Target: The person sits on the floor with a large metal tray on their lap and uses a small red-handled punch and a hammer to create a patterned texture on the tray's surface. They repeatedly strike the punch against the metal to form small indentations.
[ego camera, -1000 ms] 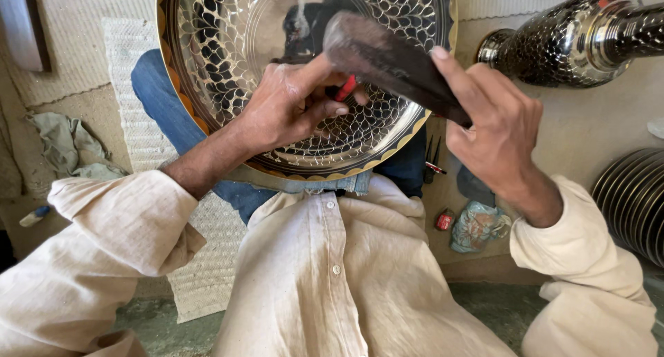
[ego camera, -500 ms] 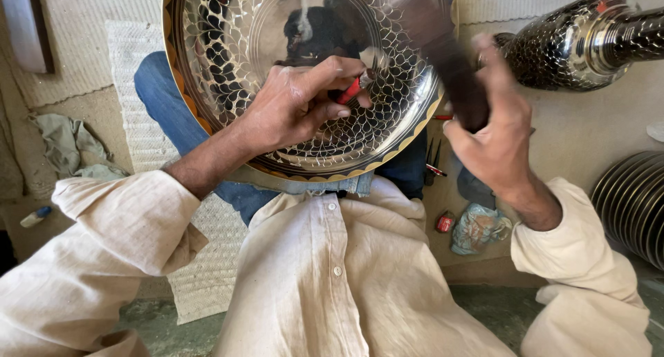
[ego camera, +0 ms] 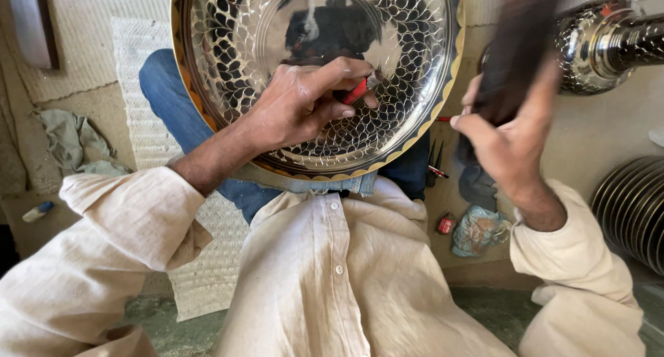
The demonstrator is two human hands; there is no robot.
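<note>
A large shiny metal plate (ego camera: pixel 228 46) with a scale pattern and a gold scalloped rim rests tilted on my lap. My left hand (ego camera: pixel 304 105) lies on its face and grips a small red-handled punch (ego camera: pixel 355 91), tip against the metal. My right hand (ego camera: pixel 508 139) is raised to the right of the plate, clear of it, and holds a dark wooden mallet (ego camera: pixel 519 46), which is blurred by motion.
An embossed metal vase (ego camera: pixel 609 42) lies at the upper right. A stack of metal plates (ego camera: pixel 633 208) stands on edge at the right. Small tools (ego camera: pixel 436 170), a red cap (ego camera: pixel 445 224) and a crumpled wrapper (ego camera: pixel 477 229) lie beside my leg. A woven mat (ego camera: pixel 138 67) and cloth (ego camera: pixel 69 139) lie left.
My right hand has swung the mallet up and away from the plate, from over the punch to the right side. My left hand keeps the punch on the plate.
</note>
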